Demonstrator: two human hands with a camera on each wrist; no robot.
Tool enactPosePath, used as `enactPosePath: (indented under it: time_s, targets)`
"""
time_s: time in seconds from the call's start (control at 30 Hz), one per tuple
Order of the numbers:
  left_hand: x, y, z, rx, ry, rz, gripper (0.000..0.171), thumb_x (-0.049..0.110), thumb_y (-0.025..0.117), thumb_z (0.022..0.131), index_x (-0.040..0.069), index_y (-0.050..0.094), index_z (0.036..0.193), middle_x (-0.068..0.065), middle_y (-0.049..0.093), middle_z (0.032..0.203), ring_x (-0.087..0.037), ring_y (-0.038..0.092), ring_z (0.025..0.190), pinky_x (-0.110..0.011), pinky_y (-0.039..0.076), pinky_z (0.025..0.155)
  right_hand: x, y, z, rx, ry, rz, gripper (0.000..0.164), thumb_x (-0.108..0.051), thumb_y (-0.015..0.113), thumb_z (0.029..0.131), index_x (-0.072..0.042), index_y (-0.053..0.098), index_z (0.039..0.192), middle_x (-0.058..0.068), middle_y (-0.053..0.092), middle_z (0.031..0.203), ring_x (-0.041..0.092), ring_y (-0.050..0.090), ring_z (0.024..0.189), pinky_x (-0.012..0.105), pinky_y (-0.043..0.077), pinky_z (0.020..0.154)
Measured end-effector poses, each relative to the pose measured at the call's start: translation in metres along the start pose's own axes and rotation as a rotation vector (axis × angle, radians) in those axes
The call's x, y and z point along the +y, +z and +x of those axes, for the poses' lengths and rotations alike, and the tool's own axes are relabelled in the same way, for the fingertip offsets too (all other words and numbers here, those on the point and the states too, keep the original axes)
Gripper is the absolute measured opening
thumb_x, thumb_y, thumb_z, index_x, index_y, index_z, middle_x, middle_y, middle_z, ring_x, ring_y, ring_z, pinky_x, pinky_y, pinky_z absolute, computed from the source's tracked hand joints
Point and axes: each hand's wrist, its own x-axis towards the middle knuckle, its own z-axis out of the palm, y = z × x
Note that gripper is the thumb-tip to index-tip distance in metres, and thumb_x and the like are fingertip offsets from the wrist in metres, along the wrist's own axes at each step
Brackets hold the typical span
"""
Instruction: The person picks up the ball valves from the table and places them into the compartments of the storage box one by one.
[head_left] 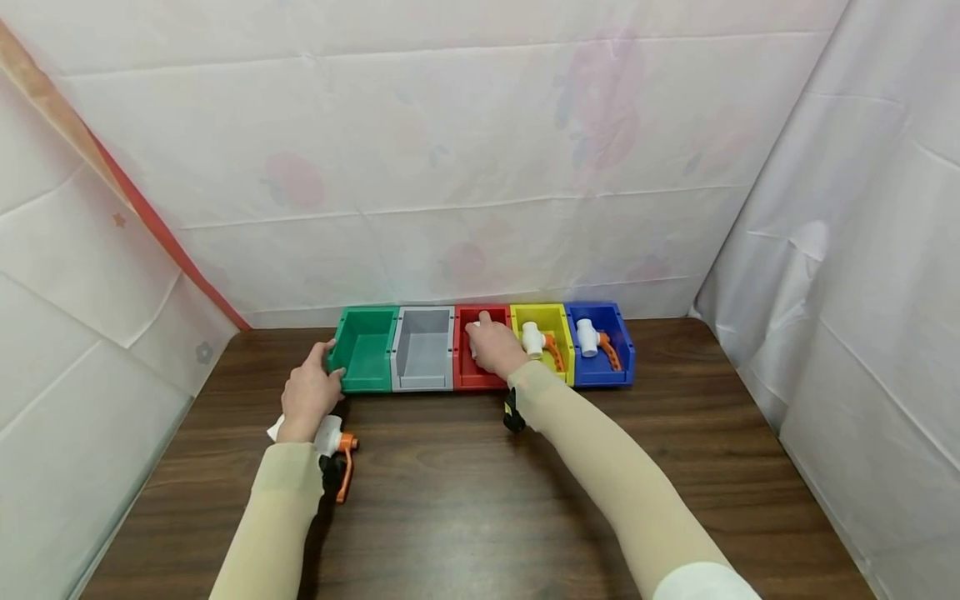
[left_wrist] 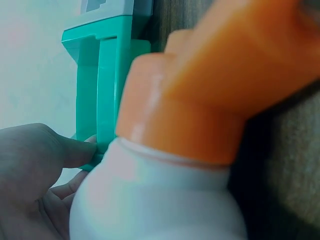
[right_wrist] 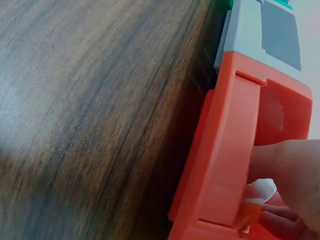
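Note:
My left hand [head_left: 309, 396] grips the left side of the green bin [head_left: 366, 385], its thumb near the front corner and fingers along the outer wall. Beside that wrist, on the table, is a white ball valve [head_left: 329, 435] with an orange handle, partly covered by the hand and sleeve; it looms large in the left wrist view. My right hand [head_left: 497, 346] reaches down into the red bin [head_left: 480, 382]. There its fingers hold another white and orange ball valve [right_wrist: 261, 190], mostly hidden by the hand and the bin's front wall.
A grey bin [head_left: 423, 382] stands between the green and red ones. To the right, a yellow bin [head_left: 561, 312] and a blue bin [head_left: 611, 312] each contain a white valve with an orange handle. Pale curtains [head_left: 465, 183] hang behind and beside the brown wooden table [head_left: 465, 500].

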Motion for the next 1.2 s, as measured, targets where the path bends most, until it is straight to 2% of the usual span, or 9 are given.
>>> enactPosePath:
  time_s: [0.2,0.4,0.6,0.77,0.9,1.03,1.2]
  targets:
    - [-0.001,0.001,0.003,0.002,0.017,-0.002,0.055,0.025,0.056,0.103,0.021,0.037,0.154,-0.011,0.069,0.079,-0.02,0.063,0.057,-0.038,0.045,0.05,0.003,0.0,0.004,-0.038,-0.004,0.002,0.023,-0.023,0.061,0.097,-0.014,0.065,0.117,0.012,0.049,0.112,0.019,0.059,0.071,0.031,0.055,0.076]
    - [0.001,-0.001,0.003,0.002,0.013,-0.007,0.055,0.023,0.056,0.103,0.02,0.037,0.153,-0.011,0.069,0.079,-0.021,0.063,0.057,-0.038,0.044,0.05,0.003,-0.004,0.005,-0.036,-0.019,0.009,0.023,-0.024,0.059,0.099,-0.014,0.067,0.118,0.011,0.052,0.109,0.019,0.059,0.078,0.032,0.054,0.08]
    - [0.002,-0.002,0.002,-0.009,0.001,-0.01,0.056,0.023,0.056,0.103,0.02,0.035,0.155,-0.01,0.069,0.078,-0.02,0.063,0.057,-0.038,0.044,0.051,0.002,-0.003,0.002,-0.001,-0.031,-0.011,0.021,-0.024,0.06,0.099,-0.014,0.069,0.115,0.009,0.059,0.11,0.02,0.058,0.093,0.033,0.053,0.088]
    - [0.001,-0.001,0.001,-0.013,0.006,-0.021,0.056,0.022,0.056,0.103,0.019,0.035,0.155,-0.012,0.069,0.08,-0.02,0.063,0.058,-0.038,0.046,0.051,0.002,0.001,-0.002,0.046,-0.024,0.0,0.019,-0.023,0.06,0.099,-0.012,0.07,0.11,0.009,0.06,0.112,0.021,0.058,0.096,0.034,0.052,0.09]
    - [0.001,0.0,0.0,-0.009,0.006,-0.025,0.056,0.022,0.056,0.103,0.018,0.035,0.154,-0.016,0.069,0.086,-0.02,0.064,0.059,-0.038,0.047,0.053,0.001,0.002,-0.005,0.065,-0.033,0.001,0.019,-0.022,0.063,0.098,-0.012,0.071,0.113,0.008,0.06,0.114,0.02,0.058,0.097,0.034,0.052,0.091]
    - [0.001,-0.001,-0.001,-0.011,-0.003,-0.026,0.056,0.022,0.055,0.103,0.019,0.035,0.155,-0.017,0.069,0.088,-0.02,0.064,0.059,-0.038,0.047,0.053,0.0,-0.001,-0.01,0.089,-0.058,0.015,0.023,-0.019,0.061,0.099,-0.013,0.071,0.119,0.008,0.059,0.121,0.022,0.057,0.104,0.034,0.051,0.094]
    - [0.002,-0.001,-0.003,-0.016,-0.011,-0.022,0.056,0.022,0.056,0.103,0.02,0.034,0.155,-0.016,0.07,0.086,-0.02,0.065,0.059,-0.039,0.048,0.052,-0.001,-0.009,-0.023,0.121,-0.066,0.107,0.029,-0.018,0.062,0.098,-0.013,0.068,0.126,0.01,0.055,0.136,0.026,0.052,0.119,0.037,0.045,0.102]
